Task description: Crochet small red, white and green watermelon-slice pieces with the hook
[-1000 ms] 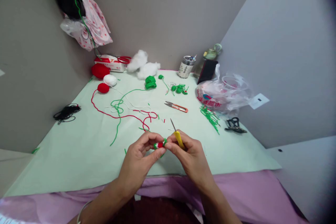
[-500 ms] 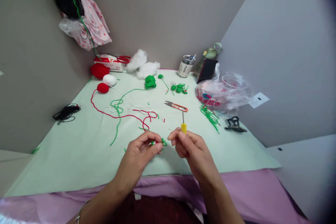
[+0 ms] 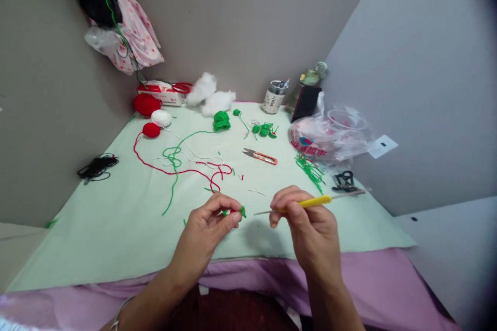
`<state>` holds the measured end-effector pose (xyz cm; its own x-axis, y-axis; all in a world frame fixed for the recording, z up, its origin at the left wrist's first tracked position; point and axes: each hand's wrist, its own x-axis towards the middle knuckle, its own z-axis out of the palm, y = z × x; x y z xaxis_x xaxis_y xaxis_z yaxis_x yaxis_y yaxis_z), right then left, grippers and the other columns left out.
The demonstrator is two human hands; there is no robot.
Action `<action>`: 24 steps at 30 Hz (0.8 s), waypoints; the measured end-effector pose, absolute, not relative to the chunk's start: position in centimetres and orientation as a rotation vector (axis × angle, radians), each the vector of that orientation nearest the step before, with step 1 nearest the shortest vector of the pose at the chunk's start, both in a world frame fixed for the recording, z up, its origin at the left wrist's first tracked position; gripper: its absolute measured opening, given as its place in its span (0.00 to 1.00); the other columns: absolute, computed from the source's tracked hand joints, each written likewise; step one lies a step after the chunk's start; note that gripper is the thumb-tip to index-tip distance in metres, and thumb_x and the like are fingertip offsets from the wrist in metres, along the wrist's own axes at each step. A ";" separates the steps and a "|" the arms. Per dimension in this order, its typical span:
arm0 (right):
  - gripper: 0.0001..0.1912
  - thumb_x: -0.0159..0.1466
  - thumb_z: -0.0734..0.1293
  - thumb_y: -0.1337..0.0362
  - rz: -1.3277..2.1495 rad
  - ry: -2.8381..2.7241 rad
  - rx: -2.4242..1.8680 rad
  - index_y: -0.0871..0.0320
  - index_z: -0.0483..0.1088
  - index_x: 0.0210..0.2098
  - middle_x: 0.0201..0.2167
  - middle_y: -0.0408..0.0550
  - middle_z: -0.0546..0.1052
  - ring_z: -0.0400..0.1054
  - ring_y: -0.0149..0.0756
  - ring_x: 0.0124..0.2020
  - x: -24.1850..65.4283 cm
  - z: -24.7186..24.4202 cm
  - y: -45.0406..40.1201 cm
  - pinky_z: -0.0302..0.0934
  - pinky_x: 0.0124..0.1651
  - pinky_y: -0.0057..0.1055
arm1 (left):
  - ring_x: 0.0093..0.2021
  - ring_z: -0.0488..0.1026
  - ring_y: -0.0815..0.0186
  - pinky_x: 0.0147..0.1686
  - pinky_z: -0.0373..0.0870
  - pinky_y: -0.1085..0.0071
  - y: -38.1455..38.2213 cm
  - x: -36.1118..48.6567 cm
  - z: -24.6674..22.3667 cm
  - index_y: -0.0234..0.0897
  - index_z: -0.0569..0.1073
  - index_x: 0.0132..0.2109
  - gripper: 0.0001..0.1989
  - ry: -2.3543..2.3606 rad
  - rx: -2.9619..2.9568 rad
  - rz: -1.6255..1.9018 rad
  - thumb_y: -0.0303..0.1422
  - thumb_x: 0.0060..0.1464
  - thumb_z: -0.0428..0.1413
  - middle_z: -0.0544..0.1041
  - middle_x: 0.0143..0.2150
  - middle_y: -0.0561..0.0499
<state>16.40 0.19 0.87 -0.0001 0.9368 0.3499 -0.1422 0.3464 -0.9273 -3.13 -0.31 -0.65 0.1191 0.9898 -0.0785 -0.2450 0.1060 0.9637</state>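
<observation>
My left hand (image 3: pixel 213 222) pinches a small green, red and white crochet piece (image 3: pixel 243 212) between thumb and fingertips; most of it is hidden by the fingers. In my right hand (image 3: pixel 308 227) is a crochet hook (image 3: pixel 316 201) with a yellow handle. One thin metal end points left at the crochet piece, a short gap away from it; the other end sticks out to the right. Beyond my hands lie orange-handled thread snips (image 3: pixel 261 156) and loose red yarn (image 3: pixel 186 171).
Yarn balls in red (image 3: pixel 151 130), white (image 3: pixel 161 118) and green (image 3: pixel 221 120) sit farther back. White stuffing (image 3: pixel 218 103) and a pen can (image 3: pixel 275 97) stand by the wall. To the right are a plastic bag (image 3: pixel 330 137), green yarn pieces (image 3: pixel 310 171) and a black claw clip (image 3: pixel 345 182).
My right hand has moved right and turned the crochet hook from upright to nearly level, its tip now facing the crochet piece. My left hand has stayed in place.
</observation>
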 end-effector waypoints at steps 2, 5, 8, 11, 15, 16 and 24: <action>0.07 0.74 0.68 0.62 1.024 -1.274 -0.798 0.53 0.79 0.40 0.36 0.43 0.77 0.74 0.29 0.30 16.2 1.0 0.0 0.70 0.36 0.30 | 0.35 0.71 0.68 0.40 0.68 0.72 -0.3 -3.1 -0.6 0.43 0.82 0.37 0.03 0.982 0.997 1.166 0.35 0.58 0.67 0.73 0.36 0.55; 0.08 0.75 0.67 0.64 1.000 -1.286 -0.789 0.52 0.79 0.42 0.37 0.43 0.77 0.76 0.30 0.32 15.9 1.1 -0.3 0.72 0.38 0.30 | 0.35 0.71 0.68 0.40 0.68 0.71 -0.4 -3.0 -0.5 0.42 0.82 0.37 0.04 0.978 0.994 1.148 0.36 0.59 0.66 0.73 0.36 0.55; 0.08 0.75 0.66 0.65 0.973 -1.310 -0.779 0.53 0.79 0.42 0.37 0.43 0.77 0.76 0.29 0.33 15.7 1.2 -0.4 0.72 0.38 0.29 | 0.35 0.71 0.67 0.41 0.68 0.71 -0.5 -3.0 -0.5 0.42 0.81 0.37 0.05 0.977 1.007 1.130 0.37 0.60 0.66 0.73 0.36 0.55; 0.08 0.75 0.66 0.66 0.960 -1.327 -0.774 0.54 0.79 0.42 0.37 0.44 0.78 0.77 0.30 0.33 15.5 1.2 -0.4 0.73 0.38 0.29 | 0.36 0.71 0.67 0.41 0.68 0.71 -0.5 -3.0 -0.5 0.43 0.81 0.38 0.05 0.974 1.023 1.120 0.38 0.61 0.65 0.73 0.36 0.55; 0.08 0.74 0.66 0.66 0.934 -1.358 -0.784 0.54 0.79 0.41 0.36 0.44 0.78 0.77 0.30 0.34 15.3 1.3 -0.3 0.73 0.39 0.29 | 0.36 0.71 0.67 0.41 0.68 0.70 -0.5 -3.1 -0.4 0.43 0.81 0.39 0.06 0.978 1.044 1.106 0.39 0.62 0.64 0.73 0.37 0.54; 0.08 0.74 0.66 0.66 0.929 -1.360 -0.786 0.54 0.79 0.41 0.36 0.44 0.78 0.77 0.30 0.33 15.2 1.4 -0.3 0.73 0.39 0.30 | 0.36 0.71 0.66 0.41 0.68 0.70 -0.5 -3.1 -0.4 0.43 0.81 0.39 0.06 0.980 1.046 1.103 0.39 0.62 0.64 0.73 0.37 0.54; 0.09 0.74 0.66 0.68 0.851 -1.418 -0.829 0.54 0.78 0.41 0.34 0.43 0.79 0.76 0.31 0.34 15.2 1.5 -0.4 0.71 0.39 0.30 | 0.36 0.71 0.67 0.42 0.68 0.71 -0.6 -3.1 -0.6 0.44 0.81 0.39 0.05 0.978 1.043 1.102 0.39 0.62 0.64 0.73 0.37 0.55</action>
